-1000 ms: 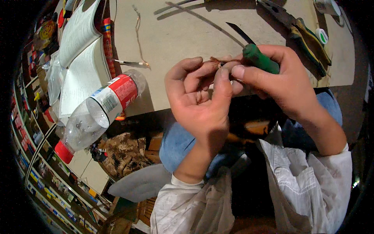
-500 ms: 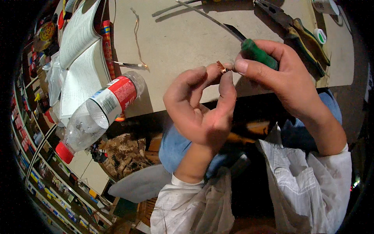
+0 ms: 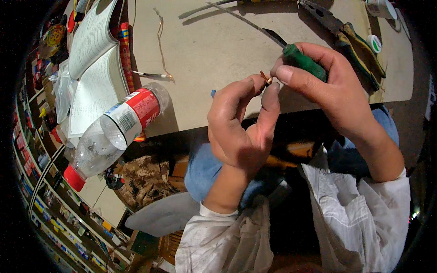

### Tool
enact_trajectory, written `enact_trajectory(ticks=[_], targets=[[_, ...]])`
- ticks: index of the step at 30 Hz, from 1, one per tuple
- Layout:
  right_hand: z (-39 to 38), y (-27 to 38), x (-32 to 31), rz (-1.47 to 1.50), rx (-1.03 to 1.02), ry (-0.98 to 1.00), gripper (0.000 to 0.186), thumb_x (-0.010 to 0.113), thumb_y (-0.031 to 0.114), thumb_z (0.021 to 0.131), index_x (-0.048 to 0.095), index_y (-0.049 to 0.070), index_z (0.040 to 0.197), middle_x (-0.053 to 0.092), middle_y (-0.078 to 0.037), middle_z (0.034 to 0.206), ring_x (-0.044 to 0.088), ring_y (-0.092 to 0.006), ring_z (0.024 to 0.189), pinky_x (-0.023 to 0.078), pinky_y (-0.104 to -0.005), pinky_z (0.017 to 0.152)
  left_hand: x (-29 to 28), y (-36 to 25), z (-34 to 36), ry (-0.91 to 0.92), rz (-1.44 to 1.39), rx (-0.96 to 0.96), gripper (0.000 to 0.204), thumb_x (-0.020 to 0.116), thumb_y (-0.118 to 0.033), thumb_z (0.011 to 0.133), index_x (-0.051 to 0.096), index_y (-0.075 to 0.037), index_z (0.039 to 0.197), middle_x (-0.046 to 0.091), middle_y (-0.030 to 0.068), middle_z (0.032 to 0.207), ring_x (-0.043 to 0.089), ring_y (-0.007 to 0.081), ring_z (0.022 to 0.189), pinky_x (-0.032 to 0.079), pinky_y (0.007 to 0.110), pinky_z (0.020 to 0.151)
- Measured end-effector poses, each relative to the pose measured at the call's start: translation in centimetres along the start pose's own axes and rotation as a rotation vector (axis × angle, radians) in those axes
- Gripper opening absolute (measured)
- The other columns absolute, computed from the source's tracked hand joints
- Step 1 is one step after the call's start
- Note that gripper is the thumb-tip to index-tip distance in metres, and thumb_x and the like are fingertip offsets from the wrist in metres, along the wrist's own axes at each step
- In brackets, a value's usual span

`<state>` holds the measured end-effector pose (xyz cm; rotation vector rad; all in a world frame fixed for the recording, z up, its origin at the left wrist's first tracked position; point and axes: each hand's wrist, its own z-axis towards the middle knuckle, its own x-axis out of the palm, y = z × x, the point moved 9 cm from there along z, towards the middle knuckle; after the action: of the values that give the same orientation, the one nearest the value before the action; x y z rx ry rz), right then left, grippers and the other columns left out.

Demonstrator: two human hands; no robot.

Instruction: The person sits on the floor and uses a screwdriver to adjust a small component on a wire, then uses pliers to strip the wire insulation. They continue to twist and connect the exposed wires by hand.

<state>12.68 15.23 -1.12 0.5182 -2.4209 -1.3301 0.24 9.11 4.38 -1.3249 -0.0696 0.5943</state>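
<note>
Between the thumb and index finger of my left hand (image 3: 243, 120) is pinched a small piece with frayed copper strands (image 3: 264, 77) and a pale bit at its tip; most of it is hidden by the fingers. My right hand (image 3: 330, 79) is closed around the green handle of a screwdriver (image 3: 302, 61), whose long thin shaft points up and to the left over the table. The right thumb and fingertip lie just right of the copper strands. Whether they touch them I cannot tell.
Pliers (image 3: 343, 38) with dark yellow grips lie at the far right, near a white round cap (image 3: 374, 43). An open book (image 3: 98, 68) and a red-labelled plastic bottle (image 3: 120, 127) are on the left. A twisted wire (image 3: 160, 43) and a blue scrap (image 3: 213, 93) rest on the table (image 3: 200, 54).
My left hand has shifted slightly right with its fingers curled closer together, uncovering the blue scrap. The copper piece has moved right with it. My right hand has barely moved, still gripping the screwdriver.
</note>
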Motion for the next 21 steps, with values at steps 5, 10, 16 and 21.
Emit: enact_trajectory(ticks=[5, 10, 16, 21], targets=[[-0.06, 0.71, -0.6, -0.042, 0.015, -0.034, 0.025, 0.068, 0.025, 0.08, 0.063, 0.004, 0.093, 0.058, 0.003, 0.077, 0.052, -0.0026, 0.069, 0.041, -0.017, 0.061, -0.02, 0.3, -0.08, -0.009, 0.038, -0.001, 0.029, 0.068, 0.004, 0.076, 0.053, 0.009, 0.1, 0.061, 0.0182, 0.095, 0.063, 0.0222, 0.088, 0.053, 0.03, 0.08], [0.18, 0.56, -0.39, -0.105, -0.006, 0.005, 0.024, 0.069, 0.024, 0.079, 0.063, 0.003, 0.089, 0.058, 0.003, 0.077, 0.053, -0.0036, 0.07, 0.042, -0.0181, 0.063, 0.27, -0.11, -0.13, 0.004, 0.06, 0.071, 0.031, 0.069, 0.005, 0.075, 0.052, 0.009, 0.101, 0.06, 0.0189, 0.094, 0.064, 0.0234, 0.087, 0.055, 0.03, 0.077], [0.24, -0.09, -0.27, -0.071, 0.037, 0.02, 0.02, 0.069, 0.02, 0.078, 0.063, 0.003, 0.085, 0.058, 0.003, 0.073, 0.052, -0.0036, 0.069, 0.041, -0.018, 0.063, 0.58, -0.22, -0.25, 0.018, 0.103, 0.127, 0.034, 0.069, 0.007, 0.074, 0.051, 0.009, 0.103, 0.06, 0.0201, 0.093, 0.064, 0.0249, 0.084, 0.056, 0.031, 0.072], [0.16, 0.29, -0.69, -0.195, 0.007, -0.002, 0.017, 0.066, 0.019, 0.079, 0.063, 0.003, 0.083, 0.057, 0.004, 0.071, 0.051, -0.0031, 0.067, 0.04, -0.0179, 0.062, 0.73, -0.26, -0.34, 0.015, 0.077, 0.128, 0.033, 0.069, 0.006, 0.074, 0.052, 0.008, 0.102, 0.06, 0.0194, 0.092, 0.064, 0.0235, 0.083, 0.056, 0.03, 0.073]])
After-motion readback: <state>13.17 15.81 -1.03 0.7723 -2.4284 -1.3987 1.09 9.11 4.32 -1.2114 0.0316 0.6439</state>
